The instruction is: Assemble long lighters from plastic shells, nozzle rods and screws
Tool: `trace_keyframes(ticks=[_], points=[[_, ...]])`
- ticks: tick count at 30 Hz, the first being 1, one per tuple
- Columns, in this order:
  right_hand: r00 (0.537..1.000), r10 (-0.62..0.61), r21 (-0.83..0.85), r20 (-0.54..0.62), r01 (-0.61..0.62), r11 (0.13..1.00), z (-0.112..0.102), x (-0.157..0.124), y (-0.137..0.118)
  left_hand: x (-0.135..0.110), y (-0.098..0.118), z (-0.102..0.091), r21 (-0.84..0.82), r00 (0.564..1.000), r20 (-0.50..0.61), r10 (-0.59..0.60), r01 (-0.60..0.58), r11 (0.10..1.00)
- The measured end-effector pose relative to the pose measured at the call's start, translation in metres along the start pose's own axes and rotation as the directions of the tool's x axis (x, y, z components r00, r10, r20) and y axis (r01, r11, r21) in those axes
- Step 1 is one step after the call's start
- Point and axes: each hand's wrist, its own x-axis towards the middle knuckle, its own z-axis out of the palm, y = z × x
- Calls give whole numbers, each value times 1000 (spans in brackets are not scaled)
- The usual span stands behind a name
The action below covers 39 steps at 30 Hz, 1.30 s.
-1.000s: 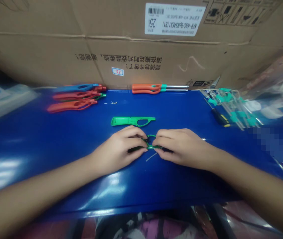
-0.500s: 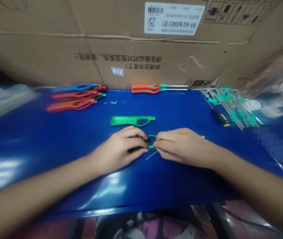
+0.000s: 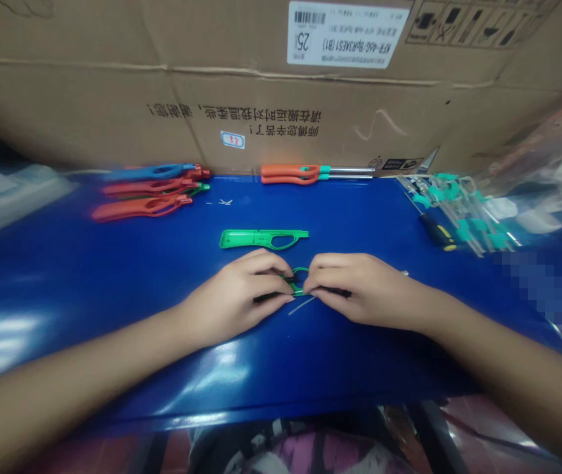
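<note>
While the green shell (image 3: 301,281) is lying 9-to-3 o'clock, the left hand (image 3: 234,297) and right hand (image 3: 360,289) are pinching it, fingers hiding its ends.

The glossy blue table (image 3: 113,296) carries a green lighter shell (image 3: 264,238) at its middle, a heap of orange and blue shells (image 3: 150,191) far left, two orange lighters (image 3: 310,173) against the cardboard box (image 3: 88,99), a screwdriver (image 3: 436,232) beside teal-capped parts (image 3: 459,204) at right, and a green piece (image 3: 299,283) pinched between left hand (image 3: 241,293) and right hand (image 3: 355,286).
</note>
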Motion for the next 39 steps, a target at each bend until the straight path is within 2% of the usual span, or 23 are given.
trace_keyframes(ticks=[6,12,20,27,39], points=[[1000,-17,3,-7,17,1000,1,0,1,0,-1,0,-3,1000,12,-1,1,1000],[1000,-18,-63,4,18,998,-1,0,-4,0,-1,-1,-9,1000,16,0,0,1000],[1000,29,-95,3,-29,995,-6,-1,-7,-1,-3,0,0,1000,8,20,-20,1000],[1000,-10,-109,5,11,994,-8,-2,-6,-2,-4,0,6,999,-14,37,-37,999],[1000,24,-80,10,-23,997,-10,-4,-7,-2,-5,-1,87,998,62,33,-38,995]])
